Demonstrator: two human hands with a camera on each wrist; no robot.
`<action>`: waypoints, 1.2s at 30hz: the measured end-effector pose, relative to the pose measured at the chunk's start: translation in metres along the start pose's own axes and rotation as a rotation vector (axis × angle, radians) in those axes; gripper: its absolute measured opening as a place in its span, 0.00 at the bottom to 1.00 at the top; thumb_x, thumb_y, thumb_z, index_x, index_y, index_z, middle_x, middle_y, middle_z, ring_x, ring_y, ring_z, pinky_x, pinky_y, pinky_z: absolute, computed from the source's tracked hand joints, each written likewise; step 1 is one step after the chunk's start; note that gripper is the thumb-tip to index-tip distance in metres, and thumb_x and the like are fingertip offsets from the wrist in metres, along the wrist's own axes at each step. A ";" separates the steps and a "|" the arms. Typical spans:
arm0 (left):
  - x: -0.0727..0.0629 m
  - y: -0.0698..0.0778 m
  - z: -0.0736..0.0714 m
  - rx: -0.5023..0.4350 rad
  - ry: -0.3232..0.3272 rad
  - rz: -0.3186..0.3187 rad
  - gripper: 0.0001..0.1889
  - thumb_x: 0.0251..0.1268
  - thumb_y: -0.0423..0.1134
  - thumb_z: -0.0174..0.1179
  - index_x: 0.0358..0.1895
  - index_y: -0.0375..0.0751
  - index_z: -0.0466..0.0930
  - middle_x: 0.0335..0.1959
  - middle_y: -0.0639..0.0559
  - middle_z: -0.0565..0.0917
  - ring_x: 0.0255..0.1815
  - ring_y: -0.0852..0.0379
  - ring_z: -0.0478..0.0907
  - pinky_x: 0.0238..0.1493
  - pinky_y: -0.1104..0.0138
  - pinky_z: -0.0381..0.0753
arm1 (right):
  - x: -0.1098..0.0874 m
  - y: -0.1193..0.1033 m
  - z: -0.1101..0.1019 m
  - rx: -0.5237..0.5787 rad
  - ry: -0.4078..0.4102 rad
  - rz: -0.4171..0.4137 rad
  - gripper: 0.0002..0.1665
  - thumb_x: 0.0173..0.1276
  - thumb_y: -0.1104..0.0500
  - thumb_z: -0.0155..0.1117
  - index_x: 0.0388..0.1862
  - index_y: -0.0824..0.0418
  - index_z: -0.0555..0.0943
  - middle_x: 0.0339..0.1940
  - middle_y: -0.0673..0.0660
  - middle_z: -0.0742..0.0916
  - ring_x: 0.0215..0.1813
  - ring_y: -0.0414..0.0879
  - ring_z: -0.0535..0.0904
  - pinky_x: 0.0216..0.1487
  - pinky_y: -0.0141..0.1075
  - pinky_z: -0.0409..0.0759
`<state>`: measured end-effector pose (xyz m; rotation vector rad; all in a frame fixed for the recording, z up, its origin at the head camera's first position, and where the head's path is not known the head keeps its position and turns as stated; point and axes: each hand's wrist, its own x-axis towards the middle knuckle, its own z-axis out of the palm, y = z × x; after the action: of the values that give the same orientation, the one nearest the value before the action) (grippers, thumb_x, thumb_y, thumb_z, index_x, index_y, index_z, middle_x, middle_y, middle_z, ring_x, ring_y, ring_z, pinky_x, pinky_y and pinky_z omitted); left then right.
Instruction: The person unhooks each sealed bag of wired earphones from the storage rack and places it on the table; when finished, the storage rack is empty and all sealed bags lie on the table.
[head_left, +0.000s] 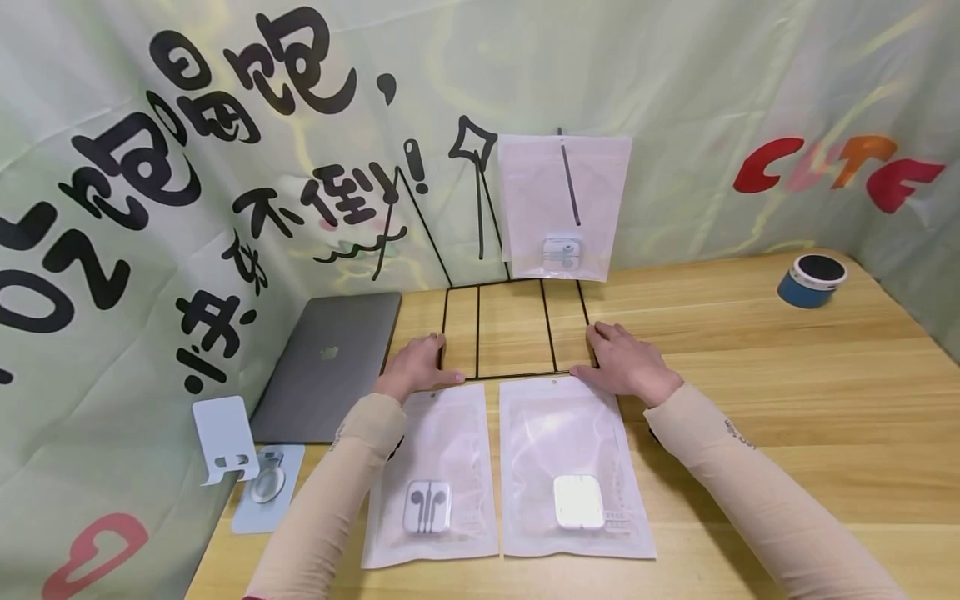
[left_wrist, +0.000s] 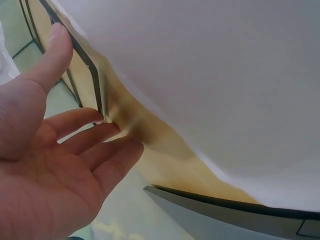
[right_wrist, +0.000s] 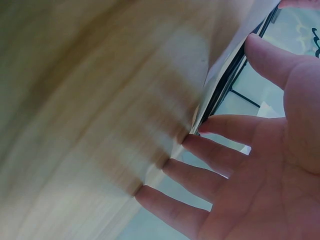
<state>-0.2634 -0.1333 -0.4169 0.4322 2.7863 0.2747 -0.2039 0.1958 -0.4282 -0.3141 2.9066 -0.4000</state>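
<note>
A black wire rack (head_left: pixel 517 376) stands on the table, its base frame lying flat and thin rods rising at the back. My left hand (head_left: pixel 418 365) touches the front left corner, thumb along the front bar and fingers beside the side bar. At the front right corner rests my right hand (head_left: pixel 630 364), its fingers spread and fairly straight in the right wrist view. A white pouch (head_left: pixel 532 192) with boxed earphones hangs on the rack. Below the base lie a left pouch (head_left: pixel 457 433), showing earphones in a case, and a right pouch (head_left: pixel 551 442) with a white square case.
Left of the rack lies a closed grey laptop (head_left: pixel 330 367). Near it are a white stand (head_left: pixel 225 432) and a light blue card (head_left: pixel 255 517) with a ring on it. A blue cylinder (head_left: pixel 806 287) with a dark top stands far right. Printed fabric (head_left: pixel 675 75) hangs behind the table.
</note>
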 end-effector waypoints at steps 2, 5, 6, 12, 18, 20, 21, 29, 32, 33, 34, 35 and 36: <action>0.001 0.000 0.000 0.001 0.000 -0.008 0.45 0.59 0.58 0.69 0.74 0.36 0.64 0.72 0.38 0.65 0.68 0.40 0.67 0.60 0.49 0.72 | 0.000 0.000 0.000 0.001 -0.001 0.002 0.48 0.72 0.38 0.56 0.75 0.72 0.59 0.75 0.70 0.62 0.73 0.70 0.55 0.61 0.68 0.64; 0.001 0.001 0.000 0.004 -0.002 -0.016 0.45 0.59 0.57 0.69 0.74 0.36 0.63 0.72 0.37 0.64 0.68 0.39 0.67 0.60 0.48 0.72 | 0.001 -0.001 -0.001 0.001 -0.001 0.005 0.48 0.72 0.38 0.56 0.75 0.72 0.59 0.75 0.70 0.62 0.73 0.70 0.55 0.61 0.67 0.64; 0.001 0.002 0.000 0.005 -0.006 -0.019 0.45 0.59 0.57 0.69 0.74 0.36 0.63 0.73 0.37 0.64 0.68 0.39 0.66 0.60 0.48 0.71 | 0.001 -0.001 -0.001 0.002 -0.003 0.007 0.48 0.72 0.38 0.57 0.75 0.72 0.59 0.75 0.70 0.62 0.73 0.70 0.55 0.61 0.67 0.64; 0.000 0.002 0.003 0.016 -0.024 -0.036 0.46 0.60 0.58 0.67 0.75 0.37 0.60 0.75 0.37 0.60 0.71 0.39 0.62 0.63 0.48 0.69 | 0.002 -0.002 -0.001 0.004 -0.025 0.009 0.48 0.72 0.38 0.58 0.75 0.72 0.60 0.75 0.71 0.62 0.73 0.70 0.56 0.61 0.67 0.64; -0.001 0.004 0.003 0.005 -0.025 -0.038 0.46 0.60 0.57 0.68 0.75 0.37 0.61 0.74 0.38 0.61 0.70 0.40 0.64 0.63 0.49 0.69 | 0.008 0.001 -0.017 0.052 -0.054 0.007 0.46 0.73 0.40 0.58 0.72 0.75 0.62 0.71 0.75 0.66 0.70 0.70 0.62 0.63 0.63 0.65; -0.002 0.005 0.002 0.003 -0.023 -0.038 0.45 0.60 0.57 0.68 0.75 0.36 0.61 0.74 0.38 0.62 0.70 0.40 0.65 0.63 0.49 0.69 | 0.011 0.004 -0.027 0.080 -0.040 0.026 0.45 0.73 0.41 0.58 0.72 0.75 0.63 0.70 0.75 0.68 0.69 0.70 0.64 0.62 0.64 0.66; -0.002 0.006 0.002 0.001 -0.021 -0.039 0.45 0.60 0.57 0.69 0.75 0.36 0.61 0.74 0.38 0.62 0.70 0.40 0.65 0.63 0.49 0.69 | 0.012 0.006 -0.033 0.092 -0.021 0.033 0.45 0.73 0.41 0.58 0.72 0.74 0.63 0.66 0.74 0.73 0.66 0.69 0.68 0.59 0.64 0.68; -0.002 0.007 -0.002 -0.020 -0.018 -0.061 0.45 0.59 0.56 0.70 0.75 0.37 0.61 0.75 0.39 0.60 0.71 0.40 0.62 0.64 0.47 0.68 | 0.022 0.025 -0.079 0.256 0.170 0.142 0.46 0.70 0.43 0.63 0.73 0.71 0.62 0.66 0.75 0.72 0.61 0.73 0.69 0.53 0.65 0.71; -0.001 0.007 -0.002 -0.022 -0.021 -0.068 0.45 0.59 0.56 0.70 0.75 0.38 0.61 0.75 0.39 0.59 0.72 0.40 0.62 0.64 0.47 0.67 | 0.027 0.027 -0.090 0.357 0.262 0.148 0.46 0.68 0.47 0.67 0.74 0.71 0.61 0.65 0.75 0.73 0.60 0.73 0.70 0.54 0.64 0.70; -0.001 0.007 -0.002 -0.019 -0.021 -0.065 0.45 0.59 0.56 0.70 0.75 0.38 0.61 0.75 0.39 0.60 0.71 0.40 0.62 0.64 0.47 0.67 | 0.029 0.027 -0.092 0.391 0.290 0.149 0.45 0.68 0.49 0.68 0.74 0.71 0.61 0.65 0.75 0.73 0.60 0.72 0.70 0.54 0.63 0.71; -0.001 0.007 -0.002 -0.019 -0.021 -0.065 0.45 0.59 0.56 0.70 0.75 0.38 0.61 0.75 0.39 0.59 0.72 0.40 0.62 0.64 0.47 0.67 | 0.031 0.027 -0.094 0.420 0.319 0.146 0.44 0.67 0.51 0.69 0.73 0.71 0.62 0.65 0.75 0.73 0.60 0.72 0.71 0.54 0.62 0.71; -0.001 0.007 -0.002 -0.017 -0.020 -0.063 0.45 0.59 0.56 0.69 0.75 0.38 0.61 0.75 0.39 0.59 0.71 0.40 0.62 0.64 0.47 0.68 | 0.032 0.026 -0.095 0.445 0.346 0.141 0.44 0.67 0.53 0.69 0.73 0.71 0.62 0.64 0.75 0.74 0.60 0.71 0.72 0.55 0.62 0.72; -0.001 0.007 -0.002 -0.017 -0.018 -0.062 0.45 0.59 0.56 0.70 0.75 0.38 0.61 0.75 0.39 0.60 0.71 0.40 0.62 0.64 0.47 0.67 | 0.034 0.026 -0.096 0.466 0.375 0.137 0.43 0.67 0.54 0.69 0.73 0.70 0.62 0.63 0.74 0.74 0.60 0.70 0.72 0.55 0.61 0.72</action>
<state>-0.2611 -0.1279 -0.4132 0.3412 2.7715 0.2787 -0.2620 0.2359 -0.3501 0.0393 3.0273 -1.1952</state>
